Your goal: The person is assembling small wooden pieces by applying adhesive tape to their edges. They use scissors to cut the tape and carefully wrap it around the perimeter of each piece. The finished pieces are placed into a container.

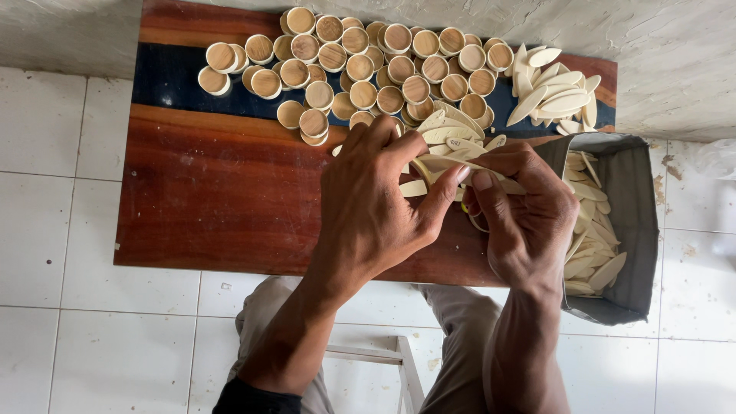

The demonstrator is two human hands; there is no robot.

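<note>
Hands meet over the right half of a dark wooden bench (207, 207), above its near edge. The left hand (368, 207) is curled around a fanned stack of pale oval wooden biscuits (452, 142), thumb stretched right across the stack's near side. The right hand (525, 211) pinches the same stack from the right, thumb and forefinger closed on one thin biscuit; a yellowish band loops under its fingers, though how it wraps the stack I cannot tell.

Far of the hands, a heap of round wooden caps (360, 61) covers the far middle of the bench, spilling across a blue stripe (165, 80) that runs left to right; the nearest caps lie just beside the left fingertips. At the far right corner sits a loose pile of biscuits (556, 92), close to the bench's right edge. Just off that edge, touching it, a grey bag (640, 222) stands open on the floor, holding more biscuits (590, 230); the right hand's knuckles are near its mouth.

Open room lies on the left: the near left part of the bench is bare wood from the stripe to the near edge. White floor tiles (46, 230) surround the bench on the left and near sides. The person's knees and a white stool frame (402, 360) sit under the near edge, below the wrists.
</note>
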